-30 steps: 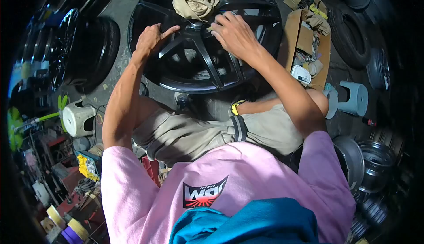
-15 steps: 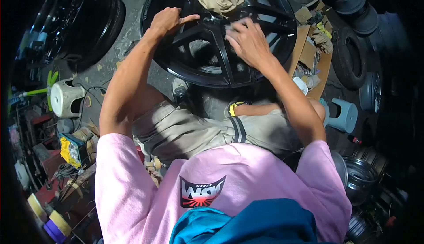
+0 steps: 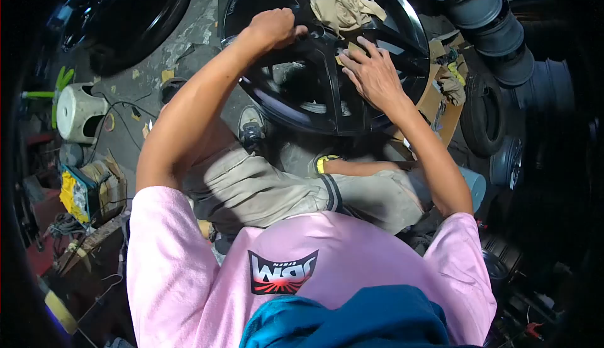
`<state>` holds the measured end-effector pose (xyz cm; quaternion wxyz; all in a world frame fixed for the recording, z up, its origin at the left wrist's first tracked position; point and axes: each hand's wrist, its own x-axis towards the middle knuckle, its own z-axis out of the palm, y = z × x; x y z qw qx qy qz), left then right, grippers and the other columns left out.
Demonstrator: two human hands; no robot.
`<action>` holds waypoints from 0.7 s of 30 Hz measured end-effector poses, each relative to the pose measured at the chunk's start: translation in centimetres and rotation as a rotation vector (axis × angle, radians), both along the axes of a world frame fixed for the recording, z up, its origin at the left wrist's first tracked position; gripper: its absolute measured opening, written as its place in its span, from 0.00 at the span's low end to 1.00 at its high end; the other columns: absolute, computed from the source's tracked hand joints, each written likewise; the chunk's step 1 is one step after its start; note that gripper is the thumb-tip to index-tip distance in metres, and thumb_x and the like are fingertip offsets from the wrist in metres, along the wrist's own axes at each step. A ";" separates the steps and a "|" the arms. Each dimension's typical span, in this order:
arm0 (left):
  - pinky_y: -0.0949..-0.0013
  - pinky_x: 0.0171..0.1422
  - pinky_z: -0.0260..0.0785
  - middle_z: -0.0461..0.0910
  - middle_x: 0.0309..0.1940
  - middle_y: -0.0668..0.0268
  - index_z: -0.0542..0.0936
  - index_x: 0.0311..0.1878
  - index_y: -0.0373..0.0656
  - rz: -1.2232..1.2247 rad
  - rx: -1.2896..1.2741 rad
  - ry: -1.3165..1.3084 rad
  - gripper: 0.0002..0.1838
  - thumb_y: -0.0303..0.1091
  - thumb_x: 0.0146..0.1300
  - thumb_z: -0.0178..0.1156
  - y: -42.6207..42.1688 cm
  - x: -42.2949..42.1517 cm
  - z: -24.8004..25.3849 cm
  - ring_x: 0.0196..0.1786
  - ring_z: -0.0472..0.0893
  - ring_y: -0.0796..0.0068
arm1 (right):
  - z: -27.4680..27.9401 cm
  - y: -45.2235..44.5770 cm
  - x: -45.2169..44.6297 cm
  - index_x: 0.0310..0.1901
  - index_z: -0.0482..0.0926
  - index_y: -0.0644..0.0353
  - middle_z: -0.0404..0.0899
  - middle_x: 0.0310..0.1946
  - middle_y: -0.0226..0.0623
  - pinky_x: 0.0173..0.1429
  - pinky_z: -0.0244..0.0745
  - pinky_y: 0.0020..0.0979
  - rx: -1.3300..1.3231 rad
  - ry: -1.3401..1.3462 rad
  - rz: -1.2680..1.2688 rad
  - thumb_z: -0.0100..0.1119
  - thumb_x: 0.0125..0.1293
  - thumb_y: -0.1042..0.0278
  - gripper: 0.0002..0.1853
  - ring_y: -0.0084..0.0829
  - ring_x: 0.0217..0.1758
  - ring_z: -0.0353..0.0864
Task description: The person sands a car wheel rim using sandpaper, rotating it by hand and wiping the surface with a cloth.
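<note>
A large black alloy wheel rim (image 3: pixel 335 90) lies face up in front of my knees. My left hand (image 3: pixel 275 28) is on its upper left spokes, with fingers curled over a spoke and the thumb pointing inward. My right hand (image 3: pixel 374 74) is right of the hub, its fingers bent and pressing a small tan piece of sandpaper (image 3: pixel 356 48) against a spoke. Most of that piece is hidden beneath the fingers. A crumpled beige cloth (image 3: pixel 343 7) rests on the rim's far side, just beyond my right hand.
At far left lies another black wheel (image 3: pixel 151 27). A white stool (image 3: pixel 78 112) stands on the left. To the right are a cardboard box (image 3: pixel 448 118) with scraps, a tire (image 3: pixel 483 112) and stacked rims (image 3: pixel 487 21). My shoe (image 3: pixel 251 126) is near the rim's close edge.
My view has shifted, so the rim and cloth appear farther right. My right hand, blurred before, is now sharp with the tan piece showing. My left thumb is less stretched out.
</note>
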<state>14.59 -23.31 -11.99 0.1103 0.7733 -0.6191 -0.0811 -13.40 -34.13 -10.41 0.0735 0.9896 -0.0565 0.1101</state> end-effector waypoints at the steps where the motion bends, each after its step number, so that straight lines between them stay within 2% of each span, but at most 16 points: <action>1: 0.45 0.56 0.82 0.87 0.46 0.37 0.80 0.49 0.26 -0.029 -0.045 -0.016 0.47 0.76 0.69 0.57 0.4 -0.5 0.0 0.52 0.88 0.36 | -0.1 0.1 -0.3 0.56 0.90 0.54 0.85 0.57 0.32 0.70 0.67 0.47 0.004 0.006 -0.020 0.64 0.74 0.59 0.15 0.45 0.76 0.70; 2: 0.45 0.56 0.82 0.87 0.46 0.37 0.80 0.49 0.26 -0.035 -0.045 -0.012 0.47 0.76 0.69 0.57 0.7 -1.1 0.0 0.52 0.88 0.36 | -0.4 -0.1 0.0 0.57 0.89 0.54 0.85 0.60 0.34 0.73 0.65 0.50 0.076 0.009 -0.058 0.62 0.75 0.59 0.16 0.46 0.78 0.69; 3: 0.46 0.56 0.82 0.86 0.46 0.37 0.78 0.50 0.25 -0.016 -0.052 -0.031 0.52 0.80 0.63 0.59 1.0 -1.6 0.2 0.52 0.88 0.37 | -0.7 -0.5 0.3 0.57 0.89 0.54 0.85 0.60 0.34 0.73 0.65 0.50 0.078 0.009 -0.064 0.62 0.75 0.59 0.16 0.46 0.78 0.69; 4: 0.48 0.56 0.83 0.85 0.46 0.36 0.77 0.50 0.23 0.007 -0.058 -0.054 0.57 0.84 0.57 0.61 1.3 -1.8 0.4 0.51 0.88 0.37 | -1.0 -0.9 0.9 0.58 0.89 0.55 0.85 0.61 0.35 0.75 0.64 0.51 0.186 -0.001 -0.082 0.61 0.76 0.59 0.16 0.47 0.78 0.69; 5: 0.48 0.56 0.83 0.85 0.46 0.36 0.77 0.50 0.23 0.006 -0.055 -0.058 0.57 0.84 0.57 0.61 1.5 -1.8 0.3 0.51 0.88 0.37 | -1.3 -1.1 1.2 0.58 0.89 0.55 0.85 0.61 0.35 0.77 0.62 0.53 0.294 -0.013 -0.097 0.60 0.77 0.58 0.17 0.48 0.78 0.69; 7: 0.50 0.56 0.84 0.84 0.46 0.36 0.75 0.50 0.23 -0.012 -0.101 -0.155 0.62 0.89 0.48 0.63 1.7 -1.8 -0.2 0.52 0.88 0.37 | -1.4 -0.5 0.9 0.59 0.89 0.55 0.85 0.61 0.37 0.81 0.59 0.56 0.348 -0.078 -0.078 0.58 0.78 0.58 0.17 0.49 0.78 0.69; 10: 0.49 0.59 0.83 0.83 0.51 0.38 0.73 0.55 0.23 -0.041 -0.050 -0.121 0.64 0.86 0.44 0.69 1.9 -1.7 -0.2 0.56 0.86 0.36 | -1.1 1.9 -1.1 0.59 0.89 0.57 0.87 0.60 0.40 0.84 0.57 0.55 0.521 -0.127 -0.143 0.58 0.78 0.56 0.19 0.51 0.79 0.70; 12: 0.47 0.63 0.81 0.81 0.56 0.37 0.71 0.60 0.25 -0.029 0.016 -0.109 0.63 0.80 0.43 0.75 1.6 -2.0 0.6 0.58 0.85 0.35 | 0.3 3.5 -2.2 0.59 0.89 0.59 0.88 0.57 0.41 0.78 0.63 0.52 0.604 -0.103 -0.173 0.60 0.78 0.58 0.18 0.47 0.75 0.74; 13: 0.47 0.63 0.81 0.81 0.56 0.37 0.71 0.60 0.25 -0.039 0.020 -0.116 0.63 0.80 0.43 0.75 1.4 -2.1 0.8 0.58 0.85 0.35 | 1.0 4.3 -2.8 0.59 0.89 0.59 0.88 0.56 0.41 0.74 0.66 0.51 0.644 -0.074 -0.201 0.60 0.78 0.58 0.18 0.45 0.73 0.76; 14: 0.47 0.63 0.80 0.81 0.56 0.37 0.71 0.60 0.26 -0.021 0.038 -0.124 0.62 0.79 0.44 0.76 1.4 -2.3 0.9 0.58 0.84 0.35 | 1.3 4.8 -3.4 0.59 0.89 0.58 0.88 0.55 0.37 0.67 0.70 0.47 0.622 -0.132 -0.209 0.64 0.75 0.61 0.17 0.42 0.66 0.79; 15: 0.47 0.64 0.80 0.81 0.57 0.37 0.71 0.60 0.26 -0.001 0.056 -0.129 0.61 0.77 0.44 0.77 1.4 -2.5 1.0 0.59 0.84 0.35 | 1.9 4.6 -3.3 0.59 0.89 0.58 0.88 0.55 0.37 0.67 0.70 0.47 0.628 -0.132 -0.213 0.64 0.75 0.61 0.17 0.42 0.66 0.79; 17: 0.47 0.64 0.80 0.81 0.57 0.37 0.71 0.61 0.27 0.001 0.071 -0.104 0.60 0.74 0.44 0.79 1.4 -2.8 1.7 0.60 0.84 0.35 | 3.4 3.5 -2.9 0.57 0.89 0.56 0.88 0.51 0.35 0.64 0.71 0.44 0.313 -0.352 -0.233 0.67 0.72 0.63 0.16 0.40 0.61 0.80; 18: 0.47 0.64 0.80 0.81 0.57 0.37 0.71 0.61 0.27 0.000 0.095 -0.093 0.59 0.74 0.43 0.80 1.3 -2.9 1.9 0.60 0.84 0.36 | 3.7 2.4 -2.4 0.55 0.89 0.56 0.86 0.51 0.33 0.61 0.71 0.41 0.146 -0.428 -0.163 0.70 0.67 0.64 0.16 0.38 0.59 0.79; 19: 0.47 0.64 0.80 0.81 0.56 0.38 0.71 0.61 0.27 0.004 0.117 -0.084 0.59 0.73 0.43 0.81 1.2 -2.8 2.2 0.60 0.84 0.36 | 3.7 2.1 -2.3 0.55 0.89 0.56 0.86 0.51 0.33 0.61 0.71 0.41 0.146 -0.433 -0.159 0.70 0.67 0.64 0.16 0.38 0.59 0.79; 21: 0.47 0.63 0.81 0.82 0.55 0.39 0.73 0.59 0.27 0.009 0.073 -0.097 0.58 0.72 0.43 0.81 1.3 -2.8 2.2 0.59 0.84 0.36 | 3.6 1.5 -1.9 0.52 0.89 0.57 0.83 0.53 0.31 0.62 0.70 0.40 -0.071 -0.152 -0.011 0.70 0.65 0.64 0.15 0.37 0.62 0.76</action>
